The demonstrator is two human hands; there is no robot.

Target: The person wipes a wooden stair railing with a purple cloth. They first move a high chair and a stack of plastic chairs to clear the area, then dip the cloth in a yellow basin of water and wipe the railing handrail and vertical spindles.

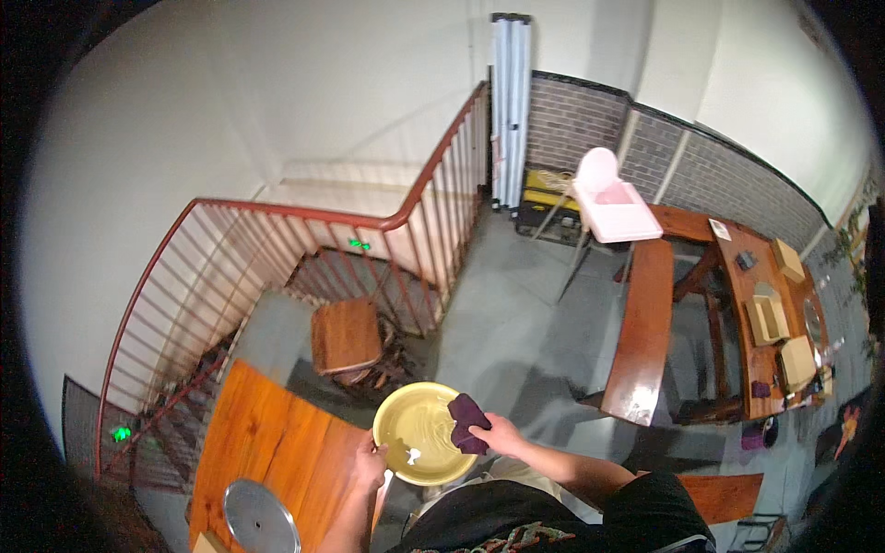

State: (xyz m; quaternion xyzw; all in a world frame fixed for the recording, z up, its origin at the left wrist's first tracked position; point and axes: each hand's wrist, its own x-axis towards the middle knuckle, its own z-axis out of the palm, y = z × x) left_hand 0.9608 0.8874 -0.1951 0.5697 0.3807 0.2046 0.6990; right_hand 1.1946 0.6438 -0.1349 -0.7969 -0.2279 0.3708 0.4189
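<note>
A yellow round basin [413,428] is held in front of my body, beside the corner of a wooden table. My left hand [371,457] grips its left rim, thumb on the edge. On the opposite side, my right hand [499,435] pinches a dark purple cloth [470,423] that lies over the right rim. Part of the cloth hangs inside the basin. A small white patch shows on the basin's bottom, too blurred to identify. Whether there is water inside I cannot tell for sure.
The wooden table [276,422] at left bears a round metal lid [261,517]. Beyond it are a wooden stool [346,335] and a red stair railing [297,211]. A pink high chair [619,211], a bench [639,339] and a table with boxes [750,377] stand at right.
</note>
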